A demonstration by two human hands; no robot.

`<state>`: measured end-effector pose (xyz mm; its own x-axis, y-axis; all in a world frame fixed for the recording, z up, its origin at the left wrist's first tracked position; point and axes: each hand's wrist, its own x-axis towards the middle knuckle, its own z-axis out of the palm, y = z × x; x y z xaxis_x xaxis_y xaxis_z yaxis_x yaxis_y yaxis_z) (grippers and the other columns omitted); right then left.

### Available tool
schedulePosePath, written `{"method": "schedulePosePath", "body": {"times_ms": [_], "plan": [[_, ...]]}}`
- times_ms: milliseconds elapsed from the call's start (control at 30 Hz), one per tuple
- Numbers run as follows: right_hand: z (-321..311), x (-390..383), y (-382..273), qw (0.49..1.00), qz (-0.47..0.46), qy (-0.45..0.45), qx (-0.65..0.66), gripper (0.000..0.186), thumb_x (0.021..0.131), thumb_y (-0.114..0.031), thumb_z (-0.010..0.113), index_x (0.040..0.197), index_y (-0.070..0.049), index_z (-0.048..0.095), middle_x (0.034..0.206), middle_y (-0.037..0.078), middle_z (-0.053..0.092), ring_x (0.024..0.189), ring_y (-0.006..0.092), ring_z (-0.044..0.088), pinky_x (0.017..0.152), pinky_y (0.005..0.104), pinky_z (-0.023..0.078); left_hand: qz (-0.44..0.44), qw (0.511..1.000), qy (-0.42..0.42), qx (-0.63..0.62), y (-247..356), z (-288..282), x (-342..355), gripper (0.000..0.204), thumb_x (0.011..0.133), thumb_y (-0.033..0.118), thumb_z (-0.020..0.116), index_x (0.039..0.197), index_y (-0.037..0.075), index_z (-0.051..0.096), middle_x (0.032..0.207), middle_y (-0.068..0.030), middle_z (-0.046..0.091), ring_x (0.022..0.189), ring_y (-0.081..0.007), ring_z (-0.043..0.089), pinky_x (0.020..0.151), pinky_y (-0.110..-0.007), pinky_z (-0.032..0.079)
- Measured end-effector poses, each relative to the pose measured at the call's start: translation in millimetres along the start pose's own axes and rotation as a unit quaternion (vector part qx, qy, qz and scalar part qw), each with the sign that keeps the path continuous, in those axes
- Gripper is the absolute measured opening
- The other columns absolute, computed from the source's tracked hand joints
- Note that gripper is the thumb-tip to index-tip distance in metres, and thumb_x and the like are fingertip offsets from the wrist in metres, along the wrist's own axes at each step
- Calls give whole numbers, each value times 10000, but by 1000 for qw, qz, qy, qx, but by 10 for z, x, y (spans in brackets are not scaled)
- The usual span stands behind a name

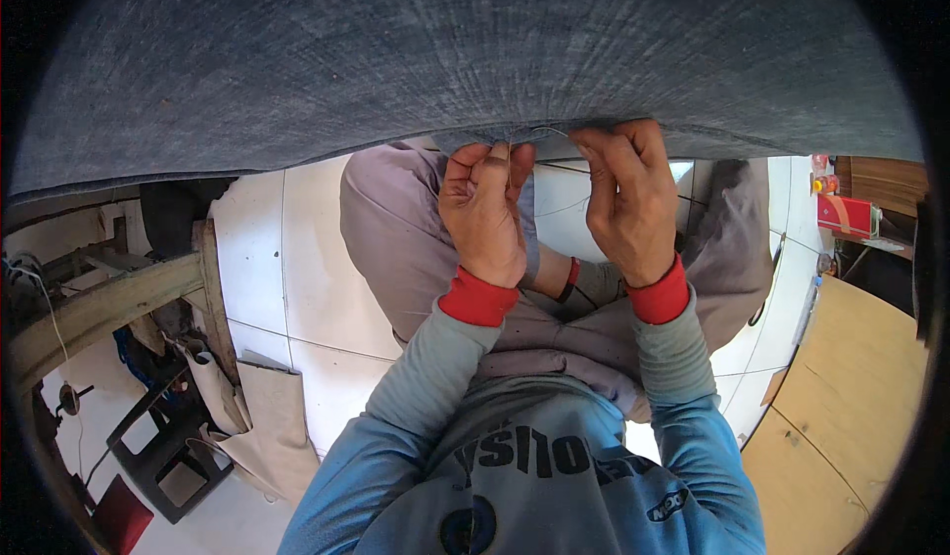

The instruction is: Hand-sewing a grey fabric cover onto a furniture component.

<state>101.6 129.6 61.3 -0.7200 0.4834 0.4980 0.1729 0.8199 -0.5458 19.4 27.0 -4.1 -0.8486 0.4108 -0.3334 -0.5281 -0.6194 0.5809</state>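
A large dark grey fabric surface (455, 50) spans the top of the head view, with a hemmed lower edge. My left hand (482, 209) is closed in a pinch on that edge near the centre, thumb up against the cloth. Just right of it, my right hand (630, 199) pinches a thin curved strand (549, 132) that runs to the fabric beside my left fingertips; I cannot tell whether it is a needle or thread. The fingertips of both hands are partly hidden at the fold of the edge.
I sit cross-legged on white floor tiles (257, 258). A wooden frame (119, 308) stands at left with beige sheet material (267, 416) and a black plastic object (168, 466) below. At right are light wooden boards (831, 387), a red box (846, 217) and small bottles.
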Motion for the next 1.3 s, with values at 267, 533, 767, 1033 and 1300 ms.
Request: {"method": "schedulePosePath", "body": {"times_ms": [267,533,767,1033,1300], "plan": [[-15,-27,-18,999,-9,35,-14,256,792,76,606,998,-59,674,883,132,505,708,314,595,585,409,497,-10,1000,-17,2,24,18,-2,131,933,71,627,1040,61,553,965,-83,666,902,-226,693,893,-398,563],[-2,-11,-36,999,-14,12,-30,236,797,113,623,982,-19,688,858,108,531,739,243,566,635,331,474,-6,1000,-7,18,27,14,12,124,935,73,625,1040,62,561,948,-83,670,904,-230,697,895,-406,565],[0,-10,-27,999,-22,10,-24,251,793,118,614,990,-23,682,860,115,528,737,259,567,637,341,476,-7,1000,-4,22,17,2,8,134,937,83,629,1051,73,560,966,-81,671,917,-231,699,909,-414,560],[29,-48,-83,1000,5,0,-26,204,818,102,605,984,-3,656,872,133,524,736,285,573,646,367,482,-9,1000,-9,17,22,-3,12,142,939,93,635,1056,73,559,975,-78,670,921,-228,698,915,-413,558],[83,-34,-210,999,32,-24,-25,138,849,71,596,962,9,647,861,150,521,735,311,584,643,390,487,-16,1000,-6,25,43,15,-3,164,936,106,645,1070,68,558,996,-79,663,940,-217,685,905,-393,558]]}}
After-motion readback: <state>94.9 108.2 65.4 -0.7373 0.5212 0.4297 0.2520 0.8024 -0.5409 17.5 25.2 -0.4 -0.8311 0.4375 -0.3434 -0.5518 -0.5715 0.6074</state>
